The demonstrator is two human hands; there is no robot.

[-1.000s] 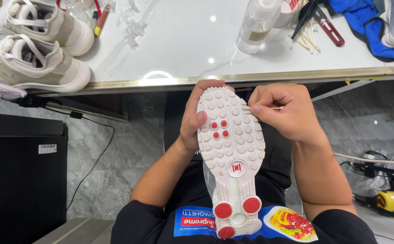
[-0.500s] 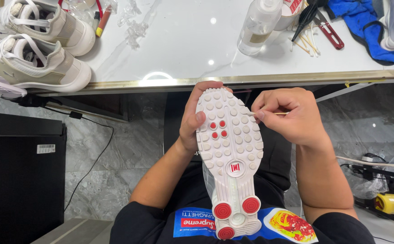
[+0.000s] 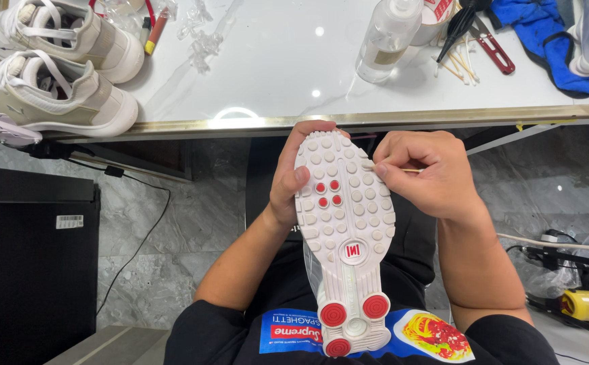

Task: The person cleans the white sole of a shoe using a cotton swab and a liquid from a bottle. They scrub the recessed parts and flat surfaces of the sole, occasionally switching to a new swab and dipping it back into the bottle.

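Head camera view: a white shoe (image 3: pixel 345 236) is seen from above with its sole turned up, held in front of the body and below the edge of the counter (image 3: pixel 267 74). The sole is covered with small round white studs, four red studs sit in the forefoot, and three larger red discs are placed at the heel, which points toward the person's chest. The left hand (image 3: pixel 291 179) is closed around the left side of the forefoot, with the thumb laid on the studs and the fingers hidden behind the shoe. The right hand (image 3: pixel 426 172) is curled narrow at the right edge of the sole, and a thin pale stick (image 3: pixel 412 170) is pinched between thumb and forefinger. The tip of the stick is placed against the studs near the toe, but the exact contact point cannot be told.

On the counter, a pair of white and beige sneakers (image 3: pixel 54 74) is set at the left, one shoe just beside the other. A clear plastic bottle (image 3: pixel 385 40) is standing near the middle. To its right, small red-handled pliers (image 3: pixel 494 51) are lying beside some thin wooden sticks (image 3: pixel 460 66), and a blue cloth (image 3: pixel 544 40) is spread at the far right. A black cabinet (image 3: pixel 31 270) is seen on the floor at the left.
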